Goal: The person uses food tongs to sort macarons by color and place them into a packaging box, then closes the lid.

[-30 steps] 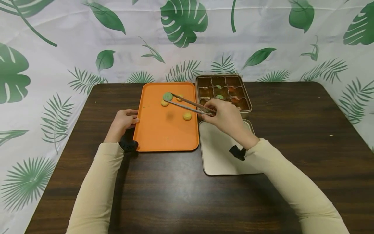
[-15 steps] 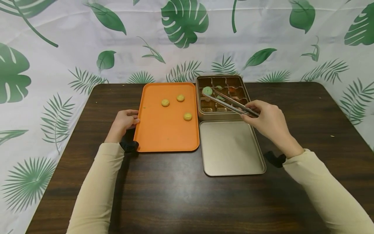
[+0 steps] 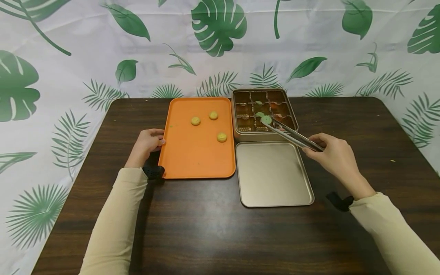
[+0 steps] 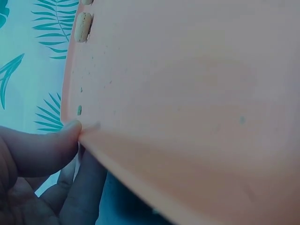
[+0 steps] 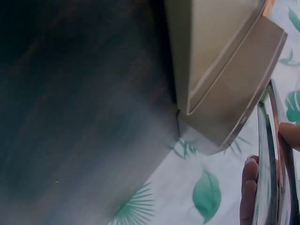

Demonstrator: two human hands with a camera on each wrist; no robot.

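The right hand point(image 3: 335, 154) pinches metal tongs point(image 3: 292, 135) clamping a green cookie point(image 3: 266, 120) over the compartmented tin point(image 3: 262, 112); placing is underway, needing release next. The left hand point(image 3: 147, 143) grips the orange tray point(image 3: 196, 152), which holds 3 yellow cookies point(image 3: 221, 136).

My right hand point(image 3: 335, 154) carried the tongs point(image 3: 292, 136) off the orange tray point(image 3: 196, 160) and over to the gold tin point(image 3: 292, 114). Green cookie point(image 3: 266, 120), pinched at the tips, now sits over a front-row compartment; hand drew back toward the bench's right side.
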